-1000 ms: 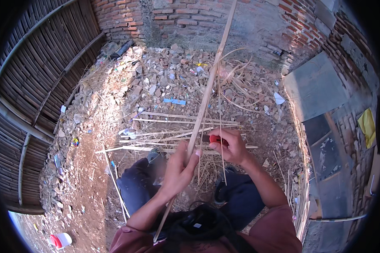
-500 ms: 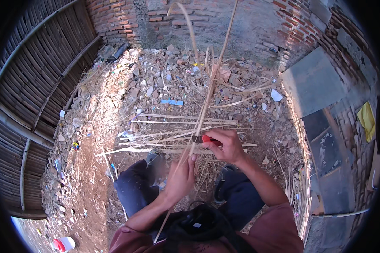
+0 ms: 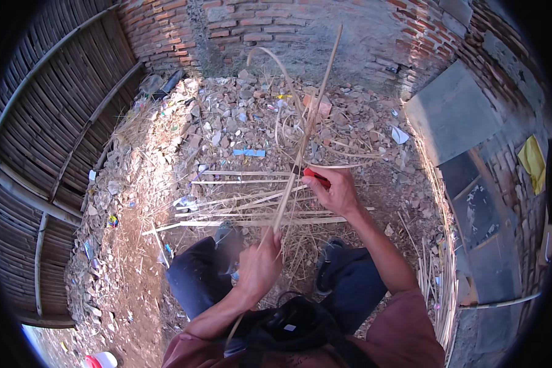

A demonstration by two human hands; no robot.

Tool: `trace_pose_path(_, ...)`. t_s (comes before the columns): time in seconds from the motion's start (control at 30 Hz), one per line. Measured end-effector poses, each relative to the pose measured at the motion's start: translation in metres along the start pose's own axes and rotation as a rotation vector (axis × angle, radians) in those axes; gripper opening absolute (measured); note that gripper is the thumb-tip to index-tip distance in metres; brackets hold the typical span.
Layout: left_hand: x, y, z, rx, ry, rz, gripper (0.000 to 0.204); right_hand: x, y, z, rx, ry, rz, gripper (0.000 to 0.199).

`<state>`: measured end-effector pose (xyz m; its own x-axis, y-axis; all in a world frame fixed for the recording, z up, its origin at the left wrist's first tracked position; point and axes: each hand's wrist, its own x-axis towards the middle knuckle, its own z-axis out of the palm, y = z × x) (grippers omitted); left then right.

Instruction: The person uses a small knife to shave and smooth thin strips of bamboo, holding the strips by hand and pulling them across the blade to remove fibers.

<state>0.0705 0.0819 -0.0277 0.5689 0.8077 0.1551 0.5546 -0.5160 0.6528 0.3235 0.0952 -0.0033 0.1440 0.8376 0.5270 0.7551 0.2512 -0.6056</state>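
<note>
My left hand (image 3: 259,265) grips a long thin bamboo strip (image 3: 308,126) near its lower end; the strip runs up and away toward the brick wall. My right hand (image 3: 333,191) holds a red-handled knife (image 3: 316,177) against the strip, higher up. A thin shaving (image 3: 277,64) curls off the strip above the knife. Under my hands, several split bamboo strips (image 3: 251,219) lie flat on the ground in front of my knees.
Brick rubble and litter (image 3: 227,116) cover the ground ahead. A bamboo fence (image 3: 49,135) curves along the left, and a brick wall (image 3: 276,27) stands behind. Grey slabs (image 3: 451,113) lean at the right beside a bundle of thin strips (image 3: 435,276). A yellow cloth (image 3: 532,156) hangs far right.
My right hand with the knife has moved up along the strip, away from me. A curled shaving has peeled off and risen above the blade. My left hand keeps its grip lower down.
</note>
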Motion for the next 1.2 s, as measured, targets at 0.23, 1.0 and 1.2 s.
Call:
trace_pose_path(0.23, -0.02, 0.001, 0.006, 0.061, -0.163, -0.02, 0.019, 0.012, 0.066, -0.028, -0.057, 0.104, 0.226, 0.029)
trace_pose_path(1.0, 0.027, -0.025, -0.008, -1.082, -0.51, -0.237, 0.033, -0.012, 0.07, 0.017, 0.701, -0.193, 0.317, 0.038)
trace_pose_path(1.2, 0.041, -0.031, 0.002, -1.146, -0.29, -0.22, 0.02, -0.019, 0.061, 0.015, 0.204, -0.376, 0.244, 0.042)
